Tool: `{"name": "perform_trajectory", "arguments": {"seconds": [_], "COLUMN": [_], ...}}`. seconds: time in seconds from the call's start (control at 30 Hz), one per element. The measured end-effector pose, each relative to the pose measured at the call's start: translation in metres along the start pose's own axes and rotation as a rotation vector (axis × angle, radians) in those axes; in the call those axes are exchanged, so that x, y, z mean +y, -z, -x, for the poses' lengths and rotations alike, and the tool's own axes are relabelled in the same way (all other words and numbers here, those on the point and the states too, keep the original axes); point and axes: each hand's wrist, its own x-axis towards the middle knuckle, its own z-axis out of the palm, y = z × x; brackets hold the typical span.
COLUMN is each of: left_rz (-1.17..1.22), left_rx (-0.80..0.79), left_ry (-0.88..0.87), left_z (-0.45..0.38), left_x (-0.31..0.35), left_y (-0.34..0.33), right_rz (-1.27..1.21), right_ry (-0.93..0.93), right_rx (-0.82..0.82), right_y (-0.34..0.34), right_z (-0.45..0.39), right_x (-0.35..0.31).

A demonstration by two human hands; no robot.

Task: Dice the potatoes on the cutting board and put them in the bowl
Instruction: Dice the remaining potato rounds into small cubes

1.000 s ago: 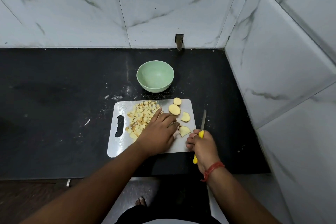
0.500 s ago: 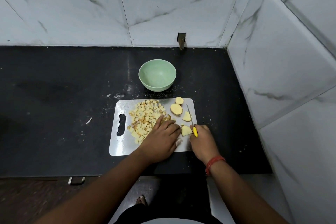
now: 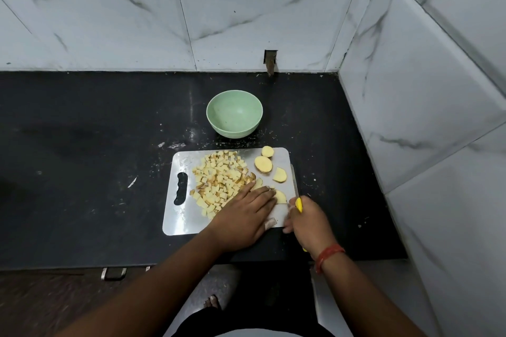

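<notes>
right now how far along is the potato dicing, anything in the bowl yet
Roughly halfway. Done: a pile of diced cubes sits on the cutting board. In hand: the left hand lies flat by a potato piece, while the right hand grips the yellow-handled knife. Left: three potato slices are uncut, and the green bowl holds nothing yet.

Beyond the left hand a matt green bowl, under it a brushed-metal cutting board on a matt black counter
</notes>
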Motion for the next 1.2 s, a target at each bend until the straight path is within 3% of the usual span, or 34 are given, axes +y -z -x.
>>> {"name": "perform_trajectory", "arguments": {"seconds": [0.17, 0.63, 1.0, 1.07, 1.2], "left_rz": [-0.034, -0.034, -0.029, -0.030, -0.012], "left_rx": [-0.030, -0.082, -0.102, -0.109, -0.173], "left_ry": [-0.040, -0.060, -0.066, -0.087, -0.077], "left_z": [0.005, 0.002, 0.002, 0.002, 0.001], "left_x": [-0.001, -0.002, -0.002, -0.002, -0.002], "left_y": [-0.002, -0.002, 0.001, 0.002, 0.002], "right_rz": [0.148, 0.612, 0.545, 0.523, 0.527], "right_ry": [-0.058, -0.023, -0.047, -0.136, -0.647], "right_rx": [-0.123, -0.116, -0.154, -0.177, -0.318], "right_y": [0.004, -0.012, -0.012, -0.015, -0.015], "right_z": [0.022, 0.035, 0.033, 0.031, 0.026], "right_x": [-0.005, -0.001, -0.003, -0.008, -0.036]}}
